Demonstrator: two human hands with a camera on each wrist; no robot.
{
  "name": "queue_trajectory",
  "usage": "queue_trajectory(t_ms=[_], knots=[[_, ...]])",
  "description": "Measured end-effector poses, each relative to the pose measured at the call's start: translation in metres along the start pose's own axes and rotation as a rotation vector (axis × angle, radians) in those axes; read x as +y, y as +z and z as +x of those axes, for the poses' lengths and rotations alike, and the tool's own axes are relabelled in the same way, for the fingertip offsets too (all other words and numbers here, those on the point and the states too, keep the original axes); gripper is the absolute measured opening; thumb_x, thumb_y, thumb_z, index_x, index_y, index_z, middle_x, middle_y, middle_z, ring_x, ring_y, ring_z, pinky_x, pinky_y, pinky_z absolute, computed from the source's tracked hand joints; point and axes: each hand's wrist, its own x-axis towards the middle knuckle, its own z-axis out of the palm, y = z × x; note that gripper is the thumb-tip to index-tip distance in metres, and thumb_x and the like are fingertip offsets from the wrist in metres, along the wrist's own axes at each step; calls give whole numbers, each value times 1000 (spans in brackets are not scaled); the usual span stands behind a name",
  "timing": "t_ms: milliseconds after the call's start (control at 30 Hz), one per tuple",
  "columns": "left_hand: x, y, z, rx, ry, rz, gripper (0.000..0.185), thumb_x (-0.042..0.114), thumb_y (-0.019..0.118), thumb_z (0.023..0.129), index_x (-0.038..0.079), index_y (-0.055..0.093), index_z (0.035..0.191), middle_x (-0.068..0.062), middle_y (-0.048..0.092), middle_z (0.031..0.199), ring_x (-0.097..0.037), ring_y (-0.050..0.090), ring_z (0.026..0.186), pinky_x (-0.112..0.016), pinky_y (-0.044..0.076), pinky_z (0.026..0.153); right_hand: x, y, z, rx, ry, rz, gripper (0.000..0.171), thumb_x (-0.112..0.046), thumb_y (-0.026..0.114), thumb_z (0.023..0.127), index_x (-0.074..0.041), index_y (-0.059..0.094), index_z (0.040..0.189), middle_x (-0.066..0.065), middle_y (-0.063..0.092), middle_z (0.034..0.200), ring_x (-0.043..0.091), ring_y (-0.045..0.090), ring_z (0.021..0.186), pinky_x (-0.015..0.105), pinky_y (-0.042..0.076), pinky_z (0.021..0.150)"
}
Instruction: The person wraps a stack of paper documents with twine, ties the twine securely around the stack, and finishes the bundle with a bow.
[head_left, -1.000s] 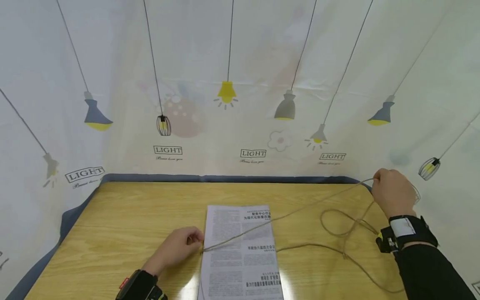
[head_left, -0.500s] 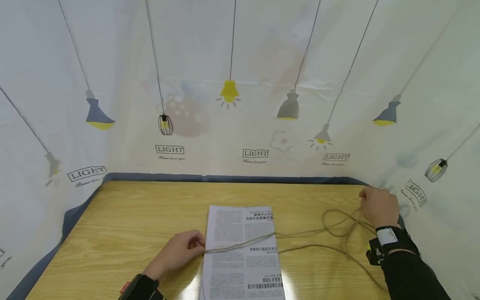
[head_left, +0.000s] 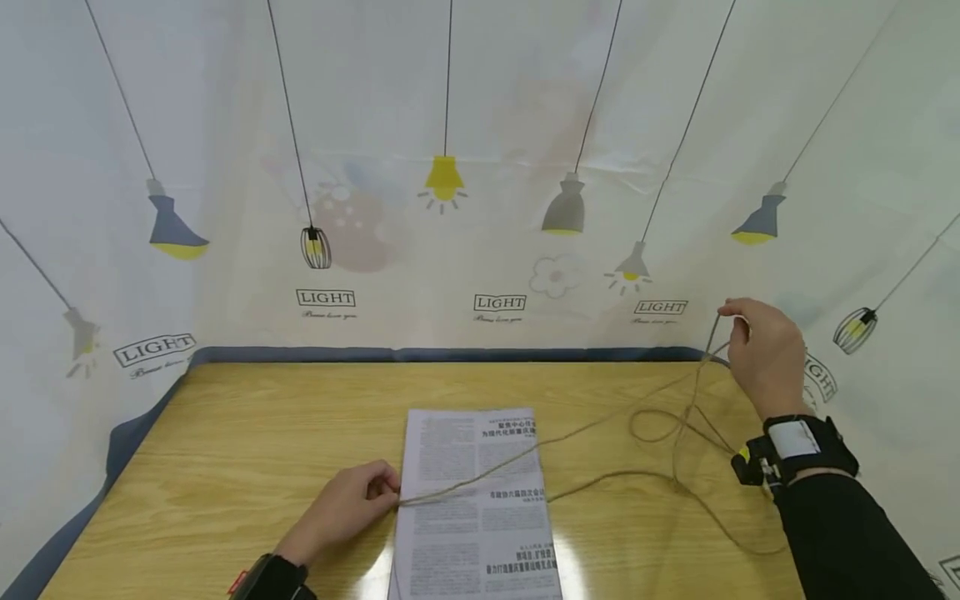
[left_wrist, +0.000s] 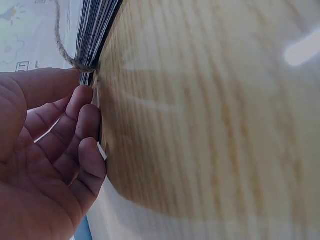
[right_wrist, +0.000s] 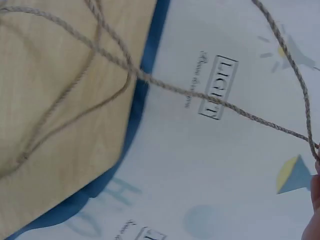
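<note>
A folded stack of newspapers [head_left: 474, 517] lies on the table with brown twine [head_left: 480, 477] running across its top. My left hand [head_left: 345, 507] is at the stack's left edge; its thumb and forefinger pinch where the twine bends round the edge. In the left wrist view, the layered paper edge [left_wrist: 95, 35] and the twine [left_wrist: 62, 47] meet at the thumb. Raised at the table's far right, my right hand [head_left: 768, 358] grips the twine between thumb and fingers. Only a little of that hand [right_wrist: 315, 200] shows in the right wrist view, with two strands meeting at it.
Loose loops of twine [head_left: 652, 436] lie on the right part of the wooden table [head_left: 247, 450]. A pale cloth [head_left: 420, 283] printed with lamps hangs behind the table, and its dark blue band [head_left: 300, 355] borders the back edge.
My right hand first came down and inward with the twine, then lifted higher, drawing a strand up off the table. My left hand has stayed at the stack's left edge.
</note>
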Motion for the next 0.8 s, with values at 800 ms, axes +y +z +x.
queue_trajectory(t_ms=[800], knots=[[1,4,-2,15,-54,13,3,19,66,92,19,63,95,8,60,79,-7,50,69,-21,39,63,-3,-64,-2,-641,482,44,52,-31,36,103,13,55,121,10,64,68,14,61,59,35,48,59]])
